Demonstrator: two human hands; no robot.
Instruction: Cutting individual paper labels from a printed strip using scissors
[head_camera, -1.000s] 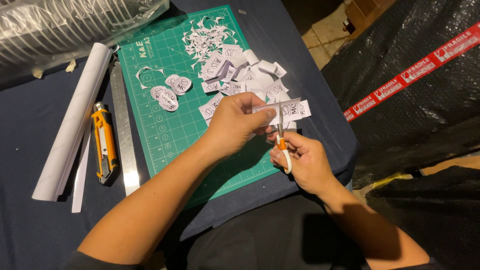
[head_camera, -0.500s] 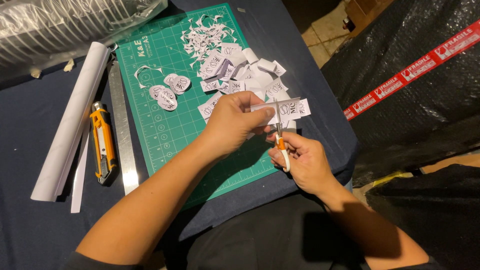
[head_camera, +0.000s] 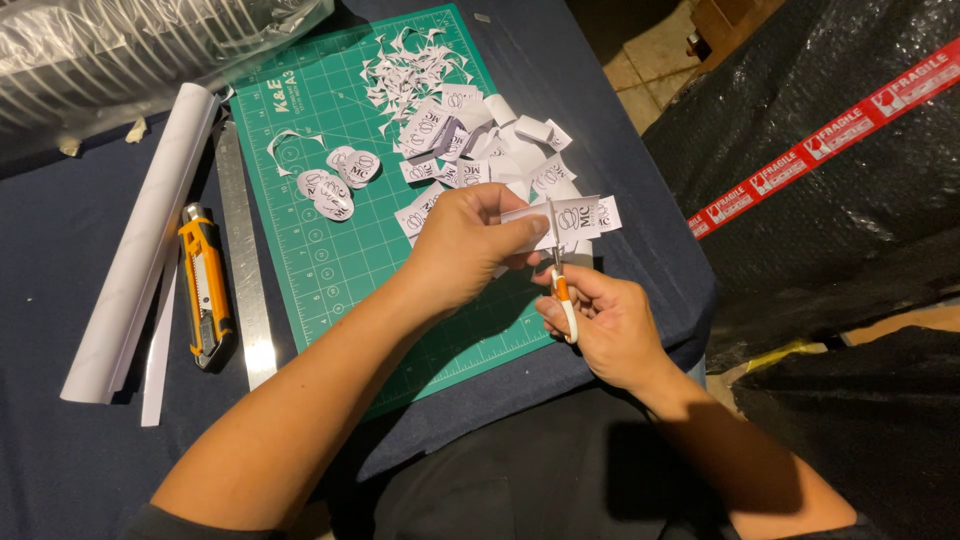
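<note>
Basically little had shifted over the last second: the paper strip (head_camera: 570, 218) was still pinched in the left hand (head_camera: 468, 245) above the green cutting mat (head_camera: 320, 250), while the small scissors (head_camera: 558, 268) were gripped in the right hand (head_camera: 605, 325), blades upright against the strip. Cutting was judged mid-pass. The strip was white, printed, held level.

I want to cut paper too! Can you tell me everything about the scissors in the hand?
The scissors are small, with thin silvery blades and a handle that looks like white and orange plastic. They point up, away from the person. The right hand holds the handle, fingers through it. The blades stand at a white paper strip with dark print, which the left hand pinches above the green cutting mat.
</note>
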